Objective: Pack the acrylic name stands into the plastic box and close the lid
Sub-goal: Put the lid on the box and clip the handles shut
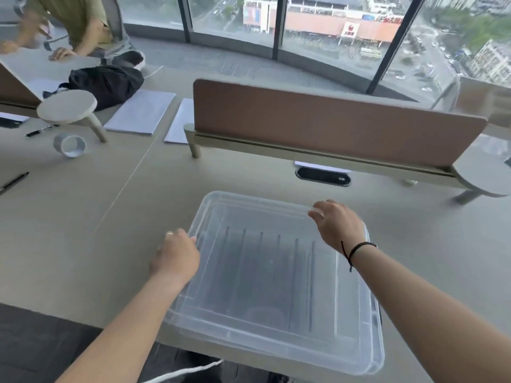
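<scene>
My hands, left hand point(177, 254) and right hand point(336, 223), grip the lid point(265, 275) edges over the plastic box; if I press unevenly, one corner may stay unlatched.

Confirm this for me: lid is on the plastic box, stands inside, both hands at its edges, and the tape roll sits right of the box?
Not quite. The head view shows the tape roll far left of the plastic box, not right. Otherwise correct: the lid is on, stands inside, left hand and right hand at its edges.
</scene>
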`<control>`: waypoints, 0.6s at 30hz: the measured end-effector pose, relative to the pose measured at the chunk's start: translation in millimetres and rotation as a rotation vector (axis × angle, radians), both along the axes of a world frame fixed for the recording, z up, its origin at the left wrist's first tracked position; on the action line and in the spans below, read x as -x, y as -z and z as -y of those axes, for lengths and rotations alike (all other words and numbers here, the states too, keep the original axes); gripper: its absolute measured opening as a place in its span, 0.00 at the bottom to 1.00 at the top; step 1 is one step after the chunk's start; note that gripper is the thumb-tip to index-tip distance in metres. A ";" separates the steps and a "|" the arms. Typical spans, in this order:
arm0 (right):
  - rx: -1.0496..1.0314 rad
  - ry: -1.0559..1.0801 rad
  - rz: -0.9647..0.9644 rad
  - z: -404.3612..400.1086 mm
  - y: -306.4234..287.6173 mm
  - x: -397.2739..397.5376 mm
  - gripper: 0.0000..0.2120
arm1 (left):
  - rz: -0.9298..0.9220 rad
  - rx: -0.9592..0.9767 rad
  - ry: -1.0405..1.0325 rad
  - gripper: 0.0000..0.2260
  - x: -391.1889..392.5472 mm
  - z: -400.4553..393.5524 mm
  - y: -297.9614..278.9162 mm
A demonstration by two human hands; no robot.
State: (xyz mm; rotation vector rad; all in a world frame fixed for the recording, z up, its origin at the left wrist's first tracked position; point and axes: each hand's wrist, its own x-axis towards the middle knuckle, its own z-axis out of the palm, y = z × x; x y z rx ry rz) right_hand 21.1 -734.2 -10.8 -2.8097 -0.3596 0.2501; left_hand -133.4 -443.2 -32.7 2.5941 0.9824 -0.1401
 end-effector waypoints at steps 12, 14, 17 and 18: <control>-0.041 0.007 0.084 43.7 25.6 3.2 0.16 | -0.109 -0.096 0.006 0.13 -3.2 38.0 -7.7; -0.065 -0.003 0.101 50.5 31.7 4.7 0.17 | -0.128 -0.098 0.004 0.13 -2.9 37.2 -7.1; -0.090 -0.036 0.141 62.2 41.8 11.9 0.18 | -0.145 -0.078 -0.007 0.13 -3.2 33.7 -5.6; -0.085 -0.037 0.146 66.0 43.5 15.8 0.19 | -0.152 -0.068 -0.011 0.13 -3.5 33.1 -5.4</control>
